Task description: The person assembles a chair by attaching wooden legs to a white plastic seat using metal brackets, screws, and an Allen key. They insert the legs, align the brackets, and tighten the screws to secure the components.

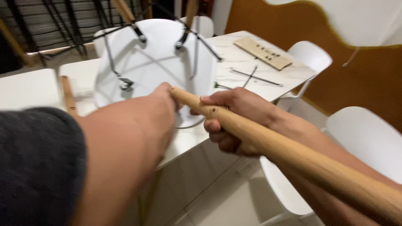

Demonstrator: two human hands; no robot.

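Note:
A long tapered wooden chair leg runs from the lower right up to the middle of the view. My right hand is wrapped around it near its narrow end. My left hand reaches forward and touches the tip of the leg; its fingers are hidden behind the wrist. Just beyond both hands, a white chair seat lies upside down on the white table, with a black wire frame and two wooden legs sticking up from it.
A loose wooden leg lies on the table at left. A flat wooden board with holes and crossed black metal rods lie at the far right. White chairs stand along the table's right side.

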